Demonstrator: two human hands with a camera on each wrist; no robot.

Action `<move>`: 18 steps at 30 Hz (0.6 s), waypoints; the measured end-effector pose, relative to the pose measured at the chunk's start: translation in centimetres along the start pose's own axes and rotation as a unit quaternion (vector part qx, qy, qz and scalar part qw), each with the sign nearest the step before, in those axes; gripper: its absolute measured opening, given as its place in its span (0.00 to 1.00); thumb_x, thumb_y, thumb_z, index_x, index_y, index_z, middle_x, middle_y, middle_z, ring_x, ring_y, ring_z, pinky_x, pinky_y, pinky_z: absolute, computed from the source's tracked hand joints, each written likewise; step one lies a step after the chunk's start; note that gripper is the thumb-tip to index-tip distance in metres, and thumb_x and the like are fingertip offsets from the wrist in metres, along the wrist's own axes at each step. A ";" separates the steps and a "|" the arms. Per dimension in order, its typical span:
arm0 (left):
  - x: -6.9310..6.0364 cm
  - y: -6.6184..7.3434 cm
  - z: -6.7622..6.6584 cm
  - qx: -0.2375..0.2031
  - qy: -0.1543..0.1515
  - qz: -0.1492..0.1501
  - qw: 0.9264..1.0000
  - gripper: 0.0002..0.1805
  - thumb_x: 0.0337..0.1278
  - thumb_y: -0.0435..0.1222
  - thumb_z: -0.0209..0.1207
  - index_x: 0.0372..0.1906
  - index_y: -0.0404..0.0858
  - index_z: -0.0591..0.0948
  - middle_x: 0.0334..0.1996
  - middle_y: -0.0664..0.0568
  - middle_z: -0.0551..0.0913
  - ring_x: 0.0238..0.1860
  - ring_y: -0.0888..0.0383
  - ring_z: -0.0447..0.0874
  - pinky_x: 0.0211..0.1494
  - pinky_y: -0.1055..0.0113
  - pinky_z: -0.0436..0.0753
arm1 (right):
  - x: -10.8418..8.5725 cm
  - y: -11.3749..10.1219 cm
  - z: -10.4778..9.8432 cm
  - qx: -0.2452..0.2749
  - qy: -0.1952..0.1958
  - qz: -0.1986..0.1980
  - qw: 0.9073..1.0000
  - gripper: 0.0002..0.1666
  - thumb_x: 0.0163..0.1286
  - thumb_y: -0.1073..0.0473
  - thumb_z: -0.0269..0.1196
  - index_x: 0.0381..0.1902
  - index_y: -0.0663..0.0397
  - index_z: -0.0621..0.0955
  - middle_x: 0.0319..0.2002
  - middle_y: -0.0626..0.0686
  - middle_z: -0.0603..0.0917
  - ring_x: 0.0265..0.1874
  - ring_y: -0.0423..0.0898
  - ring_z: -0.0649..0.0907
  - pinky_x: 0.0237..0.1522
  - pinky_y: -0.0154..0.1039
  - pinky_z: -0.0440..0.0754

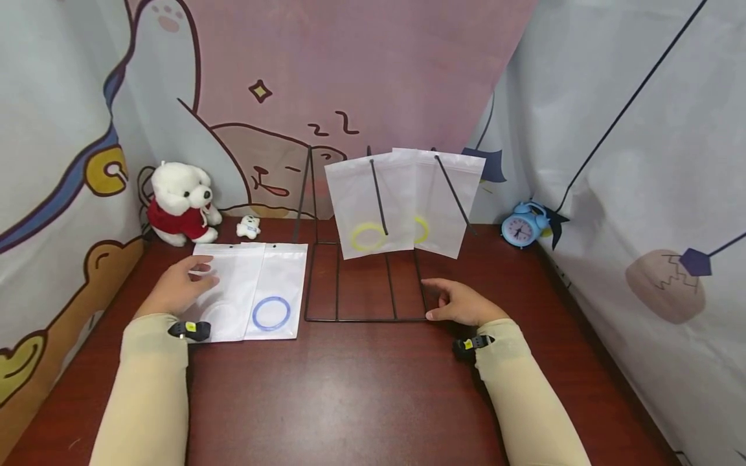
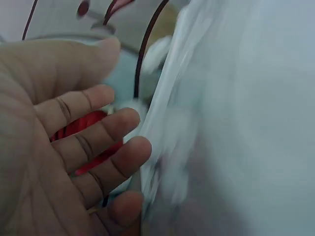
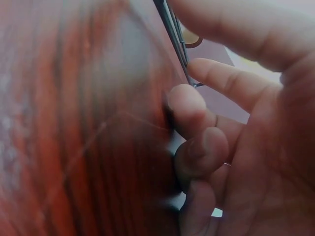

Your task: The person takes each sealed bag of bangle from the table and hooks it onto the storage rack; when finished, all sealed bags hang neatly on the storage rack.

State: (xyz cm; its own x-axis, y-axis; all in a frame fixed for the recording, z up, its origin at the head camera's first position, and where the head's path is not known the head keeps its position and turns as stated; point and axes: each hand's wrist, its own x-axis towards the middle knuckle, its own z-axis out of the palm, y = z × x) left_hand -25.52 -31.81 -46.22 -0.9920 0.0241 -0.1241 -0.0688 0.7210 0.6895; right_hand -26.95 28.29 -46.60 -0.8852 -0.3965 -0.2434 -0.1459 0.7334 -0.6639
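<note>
My left hand (image 1: 179,288) hovers at the left edge of two overlapping white bags (image 1: 280,272) on the table, its fingers loosely bent with nothing between them. One bag has a blue ring (image 1: 271,313) on it, the other a faint white ring (image 1: 224,317). A black wire display rack (image 1: 364,320) stands to their right. On its prongs hang two white bags (image 1: 361,188) with yellow rings (image 1: 368,237). At the base's right front corner, my right hand (image 1: 463,303) touches the frame with spread thumb and forefinger. Its other fingers are curled in the right wrist view.
Behind the left bags sit a white plush dog (image 1: 177,217) in red and a small white figurine (image 1: 248,226). A blue alarm clock (image 1: 522,224) stands at the back right. Printed cloth (image 1: 408,71) encloses the brown table (image 1: 338,401).
</note>
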 end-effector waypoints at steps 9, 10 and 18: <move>-1.3 -2.5 -2.2 0.014 -0.002 -0.048 0.999 0.46 0.70 0.51 0.65 0.78 0.26 0.60 0.70 0.22 0.66 0.65 0.26 0.68 0.63 0.30 0.75 | 0.0 0.1 0.2 -0.001 0.003 0.008 1.000 0.47 0.67 0.54 0.76 0.80 0.45 0.69 0.29 0.51 0.78 0.29 0.47 0.77 0.33 0.41 0.75; -1.3 -2.7 -2.3 0.019 -0.005 -0.048 0.999 0.47 0.68 0.51 0.66 0.78 0.26 0.60 0.70 0.22 0.65 0.65 0.25 0.67 0.64 0.29 0.74 | 0.0 0.1 0.2 -0.001 0.003 0.009 1.000 0.47 0.67 0.54 0.76 0.80 0.45 0.69 0.29 0.50 0.78 0.29 0.46 0.77 0.33 0.41 0.75; -0.7 -3.5 -2.1 0.049 -0.033 -0.063 0.996 0.60 0.60 0.52 0.72 0.82 0.27 0.50 0.72 0.17 0.54 0.70 0.18 0.58 0.67 0.22 0.67 | 0.0 0.2 0.2 0.000 0.006 0.007 1.000 0.45 0.68 0.52 0.75 0.79 0.46 0.70 0.31 0.51 0.79 0.31 0.46 0.77 0.34 0.42 0.75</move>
State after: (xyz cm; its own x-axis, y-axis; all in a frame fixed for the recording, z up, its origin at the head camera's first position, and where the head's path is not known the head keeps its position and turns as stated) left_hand -24.79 -35.77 -47.08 -0.9670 -0.0276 -0.2532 -0.1778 0.7849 0.5936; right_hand -26.92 28.30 -46.84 -0.8924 -0.3797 -0.2438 -0.1336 0.7384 -0.6610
